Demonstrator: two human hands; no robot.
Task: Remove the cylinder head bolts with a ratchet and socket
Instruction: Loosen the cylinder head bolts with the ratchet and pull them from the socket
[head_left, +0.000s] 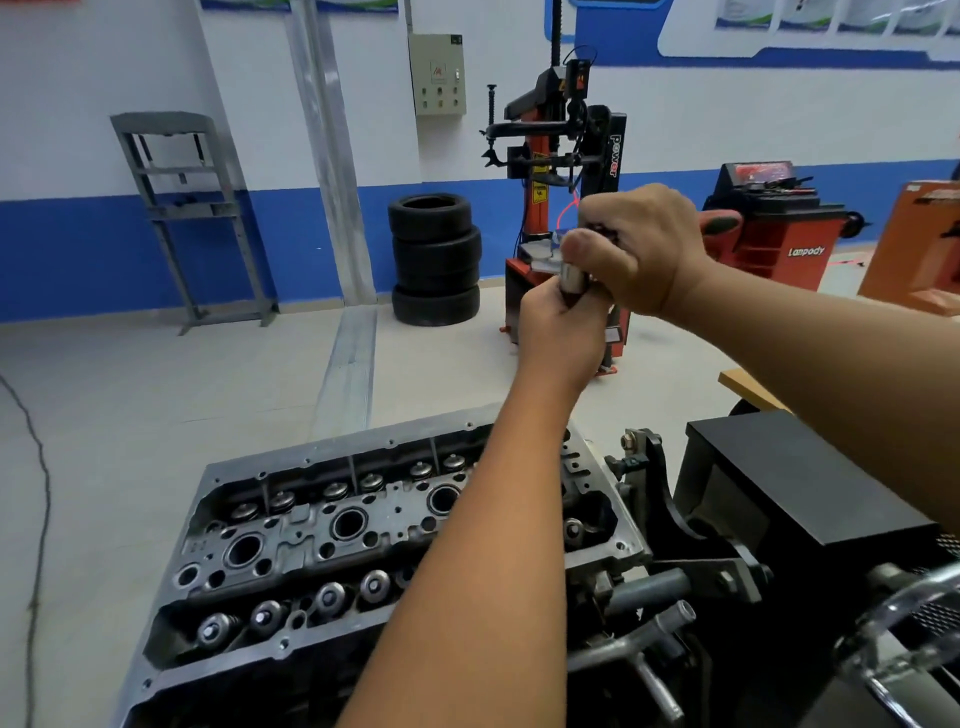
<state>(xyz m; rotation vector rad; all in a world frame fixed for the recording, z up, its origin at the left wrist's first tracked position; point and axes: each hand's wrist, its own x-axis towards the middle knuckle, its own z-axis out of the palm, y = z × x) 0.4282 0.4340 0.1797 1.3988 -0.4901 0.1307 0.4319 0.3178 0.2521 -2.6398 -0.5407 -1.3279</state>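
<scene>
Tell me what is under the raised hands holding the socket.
Below the left hand and right hand gripping the shiny steel socket sits the grey aluminium cylinder head, valve springs exposed. The left forearm covers its right-hand part, so the bolts there are hidden.

Tyres: I see a stack of four black rubber tyres (435, 259) on the floor at 12 o'clock, against the blue-and-white wall.
Tyre changer: a red and black tyre-changing machine (563, 171) stands just beside the stack, at 1 o'clock.
Balancer: a red wheel-balancing machine (769, 228) sits at 2 o'clock.
Frame: a grey steel press frame (187, 213) is at 10 o'clock.
Wall box: a beige metal electrical cabinet (436, 74) hangs at 12 o'clock.
Cable: a thin dark cable (39, 519) trails at 9 o'clock.
</scene>
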